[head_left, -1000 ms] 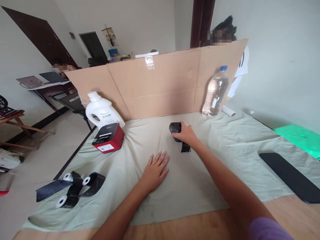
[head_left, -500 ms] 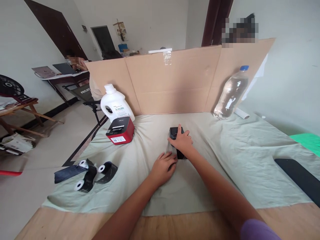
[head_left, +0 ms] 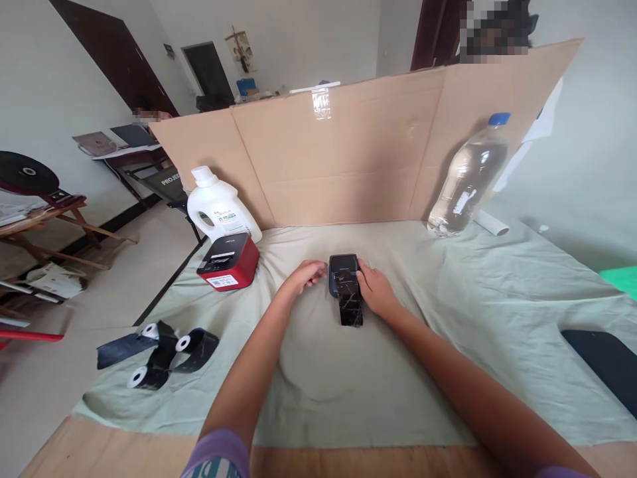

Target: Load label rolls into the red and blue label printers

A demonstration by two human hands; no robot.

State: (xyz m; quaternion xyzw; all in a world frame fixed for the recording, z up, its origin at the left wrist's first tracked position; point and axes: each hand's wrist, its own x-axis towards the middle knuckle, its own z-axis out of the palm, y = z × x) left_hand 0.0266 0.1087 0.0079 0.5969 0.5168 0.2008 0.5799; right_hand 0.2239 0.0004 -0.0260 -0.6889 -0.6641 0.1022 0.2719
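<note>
1. In the head view, the small dark device (head_left: 343, 261) is set near the middle of the green cloth (head_left: 348, 392), with a dark, pale-veined strip (head_left: 351, 309) trailing from it toward the near edge.
2. The device's right side is met by the right hand (head_left: 375, 289); its fingers are bent and partly hidden, so whether a firm grip is taken cannot be told.
3. The left hand (head_left: 304, 273) is held at the device's left side, fingers partly curled, with nothing seen in them; whether the device is touched, or how wide the fingers are parted, cannot be told.
4. Half a second ago the device was largely covered by the right hand, and the left was rested on the cloth; now the top and strip are exposed and the device is flanked from both sides.
5. By this change, it is judged, two-handed handling of the device is made possible.
6. Three black rolls (head_left: 162, 348) are left well apart, beyond the left forearm.
</note>
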